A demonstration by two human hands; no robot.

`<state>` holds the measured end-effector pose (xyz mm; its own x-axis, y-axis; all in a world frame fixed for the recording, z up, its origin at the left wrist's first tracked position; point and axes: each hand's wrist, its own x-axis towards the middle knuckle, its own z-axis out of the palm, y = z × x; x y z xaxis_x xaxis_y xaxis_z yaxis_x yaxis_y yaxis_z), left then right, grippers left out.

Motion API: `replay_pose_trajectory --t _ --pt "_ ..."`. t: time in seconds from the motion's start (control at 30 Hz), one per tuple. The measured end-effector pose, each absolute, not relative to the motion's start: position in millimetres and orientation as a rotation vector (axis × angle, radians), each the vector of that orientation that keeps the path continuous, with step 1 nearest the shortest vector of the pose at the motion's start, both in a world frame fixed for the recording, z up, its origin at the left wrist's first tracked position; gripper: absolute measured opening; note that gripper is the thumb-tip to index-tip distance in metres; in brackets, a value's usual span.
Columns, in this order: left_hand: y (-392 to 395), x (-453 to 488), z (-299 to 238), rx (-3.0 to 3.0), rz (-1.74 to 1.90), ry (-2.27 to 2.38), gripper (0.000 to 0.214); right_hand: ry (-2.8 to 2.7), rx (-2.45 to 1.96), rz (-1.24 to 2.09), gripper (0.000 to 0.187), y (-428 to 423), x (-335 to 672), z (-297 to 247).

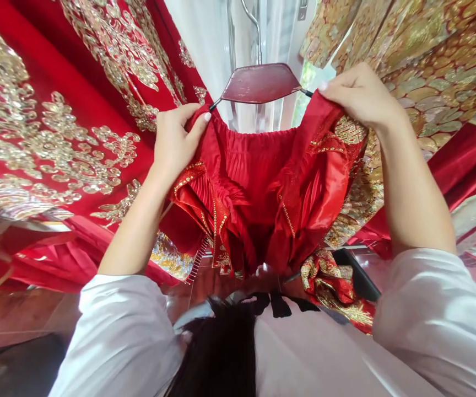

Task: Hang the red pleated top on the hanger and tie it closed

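Note:
Straight ahead hangs a pleated red skirt (258,154) with gold beaded trim, its gathered waistband stretched between my hands. Above the waistband is a dark red hanger (260,84) with black ends and a metal hook. My left hand (178,138) pinches the skirt's left top corner beside one hanger end. At the other end, my right hand (360,96) grips the right top corner, thumb on the fabric. Whether clips at the hanger ends hold the cloth is hidden by my fingers and the fabric.
Red garments with gold sequin embroidery (109,71) hang on the left. Gold-patterned garments (423,66) hang on the right. Below, a red and gold cloth (333,281) lies by a black container (360,275) on the reddish tiled floor (23,314). White curtain (196,33) stands behind.

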<state>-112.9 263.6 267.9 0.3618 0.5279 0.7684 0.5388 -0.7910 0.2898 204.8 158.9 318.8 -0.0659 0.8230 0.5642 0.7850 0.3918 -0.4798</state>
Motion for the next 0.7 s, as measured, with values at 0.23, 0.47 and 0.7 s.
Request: replay_pose_trajectory --t 0.23,0.47,0.7 --pt "194 -111 241 -2.152 -1.283 -1.495 0.035 -1.974 -1.545 0.043 0.017 169 153 351" --pt "206 -114 235 -2.779 -0.996 -1.612 0.039 -1.745 -1.605 0.406 0.039 169 129 351" --pt "188 -89 313 -2.651 -1.959 -1.072 0.038 -1.742 -1.675 0.377 0.041 174 131 350"
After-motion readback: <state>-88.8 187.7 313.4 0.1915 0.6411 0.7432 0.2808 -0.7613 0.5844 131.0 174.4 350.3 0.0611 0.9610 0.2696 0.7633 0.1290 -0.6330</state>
